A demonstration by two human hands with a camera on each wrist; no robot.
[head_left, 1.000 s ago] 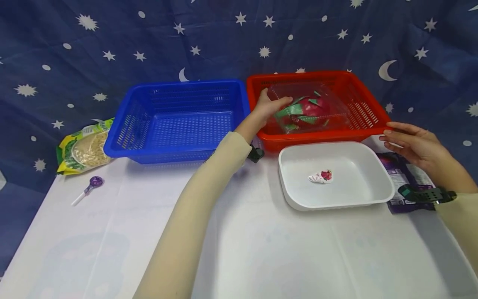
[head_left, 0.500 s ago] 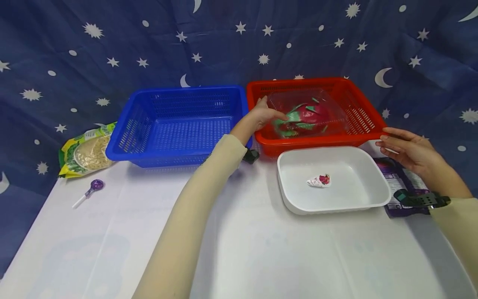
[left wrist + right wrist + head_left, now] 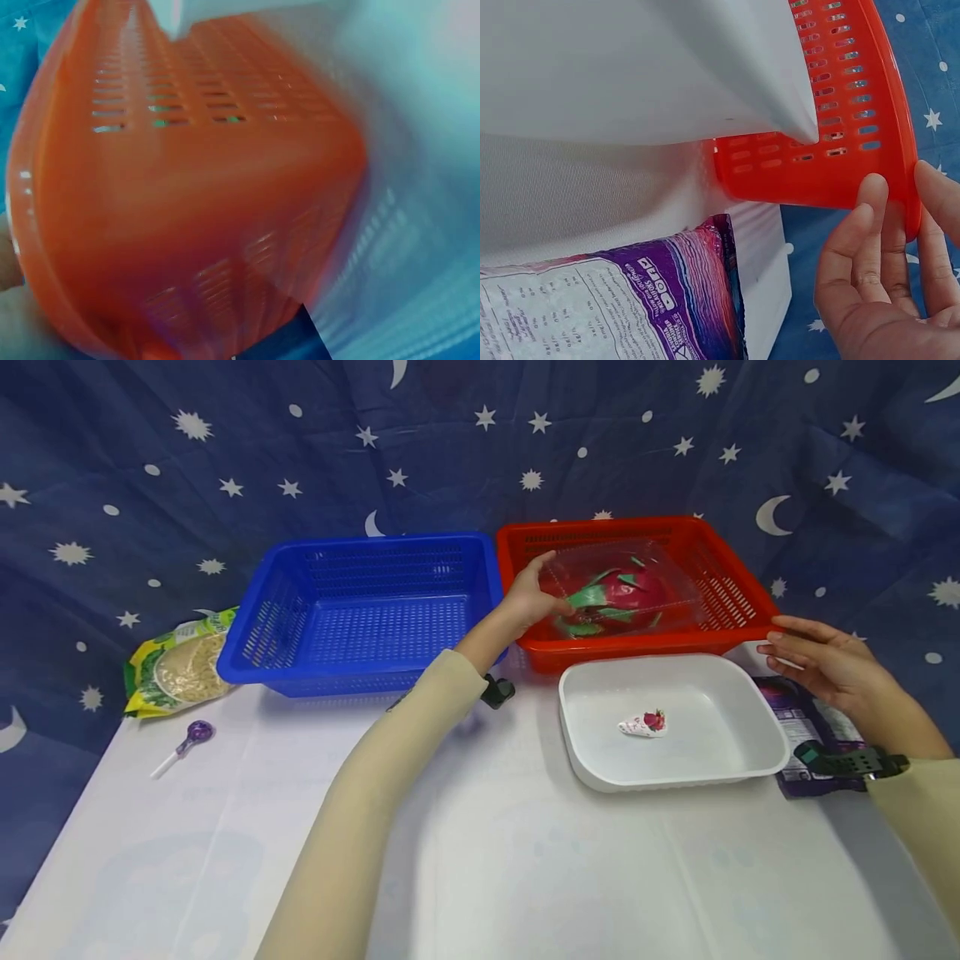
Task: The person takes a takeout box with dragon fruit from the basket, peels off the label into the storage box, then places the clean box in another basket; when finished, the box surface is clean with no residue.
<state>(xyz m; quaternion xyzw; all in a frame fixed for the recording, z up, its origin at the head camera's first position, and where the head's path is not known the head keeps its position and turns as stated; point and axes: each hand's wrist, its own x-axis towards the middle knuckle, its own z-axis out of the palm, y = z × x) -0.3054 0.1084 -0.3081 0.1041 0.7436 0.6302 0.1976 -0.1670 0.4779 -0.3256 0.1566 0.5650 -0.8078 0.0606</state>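
Observation:
In the head view my left hand [image 3: 527, 602] grips the left end of a clear plastic box [image 3: 592, 560] in the red basket [image 3: 555, 646], thumb at the near side and fingers at the far side. A pink dragon fruit [image 3: 648, 592] with green scales shows through the plastic. The left wrist view is blurred; red basket wall fills much of it. My right hand [image 3: 832, 664] holds the basket's near right corner by the rim, with the thumb and fingers on opposite sides of it in the right wrist view.
A white tub [image 3: 716, 752] with a fruit sticker [image 3: 647, 723] stands before the red basket, beside a purple packet [image 3: 798, 735]. A blue basket [image 3: 375, 678] is to the left, then a yellow-green bag [image 3: 187, 668] and a purple lollipop [image 3: 197, 732]. A star-print cloth hangs behind.
My left thumb has shifted down along the box's end and the fruit shows more sharply. The right hand stays at the basket corner. The head view has tilted slightly.

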